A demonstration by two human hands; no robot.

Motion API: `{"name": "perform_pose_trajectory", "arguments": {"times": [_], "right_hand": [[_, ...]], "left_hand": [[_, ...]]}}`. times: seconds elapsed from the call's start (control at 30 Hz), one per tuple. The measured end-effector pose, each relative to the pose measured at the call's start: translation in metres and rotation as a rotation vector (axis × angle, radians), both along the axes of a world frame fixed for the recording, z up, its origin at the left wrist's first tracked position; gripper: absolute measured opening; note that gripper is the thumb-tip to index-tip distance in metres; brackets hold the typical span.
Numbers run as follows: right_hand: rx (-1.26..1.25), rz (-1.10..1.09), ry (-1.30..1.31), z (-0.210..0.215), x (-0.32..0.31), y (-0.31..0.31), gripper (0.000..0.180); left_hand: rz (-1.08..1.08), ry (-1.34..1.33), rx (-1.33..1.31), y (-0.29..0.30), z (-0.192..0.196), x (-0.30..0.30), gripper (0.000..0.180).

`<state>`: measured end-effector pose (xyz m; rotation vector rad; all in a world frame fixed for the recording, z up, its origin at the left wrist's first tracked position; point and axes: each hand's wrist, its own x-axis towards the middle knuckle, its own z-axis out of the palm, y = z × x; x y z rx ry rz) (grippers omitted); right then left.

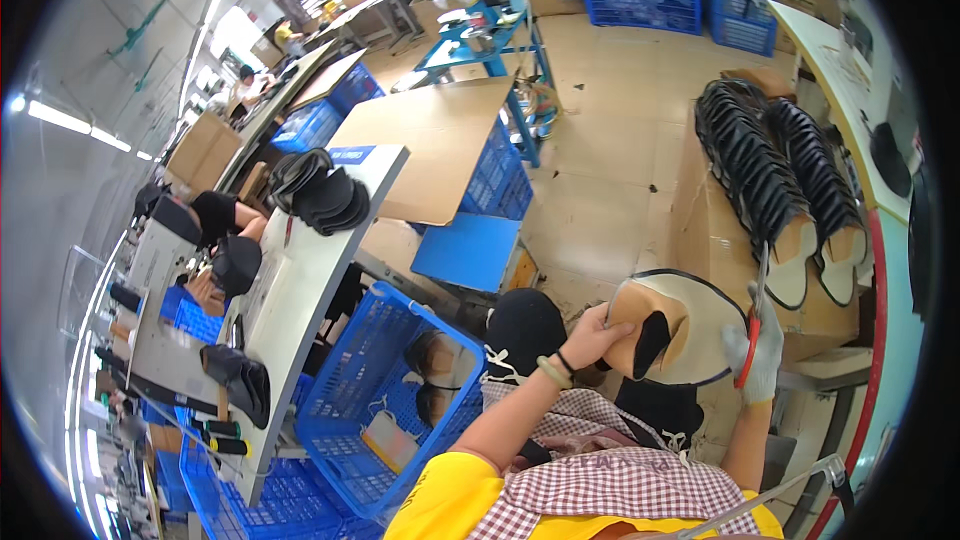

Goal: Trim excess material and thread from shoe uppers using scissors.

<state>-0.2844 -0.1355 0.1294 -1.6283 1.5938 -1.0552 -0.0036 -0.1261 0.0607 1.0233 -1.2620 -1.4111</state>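
My left hand (596, 336) grips the left edge of a shoe upper (708, 302), its thumb on top. The upper lies spread with its tan and cream lining facing up, a dark band round its rim and a black patch near the middle. On my right hand (766, 358) is a pale work glove. Its fingers are closed round red-handled scissors (752, 342) beside the upper's right edge, blades pointing away from me. Whether the blades touch the upper, I cannot tell. Both hands are above my lap, over a checked apron (620, 480).
Rows of black shoe uppers (745, 155) stand on a cardboard box (690, 225) at right, beside a red-edged table (877, 340). A blue basket (335, 410) is at left. Beyond it, another person's hand (206, 295) holds a black piece at a white table (345, 230).
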Motion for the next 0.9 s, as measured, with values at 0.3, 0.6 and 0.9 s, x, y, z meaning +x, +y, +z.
{"name": "perform_pose_trajectory", "arguments": {"times": [0.3,0.6,0.9], "right_hand": [[-0.503,-0.178,0.092,-0.022,-0.027,0.026,0.059],[-0.280,-0.873,-0.393,-0.044,-0.101,-0.028,0.052],[-0.176,-0.737,0.279,-0.133,-0.160,-0.074,0.055]], "left_hand": [[0.391,-0.894,-0.417,-0.047,-0.025,-0.049,0.017],[-0.206,-0.321,-0.874,-0.089,0.131,-0.141,0.056],[0.195,-0.451,-0.213,-0.030,-0.018,0.035,0.024]]}}
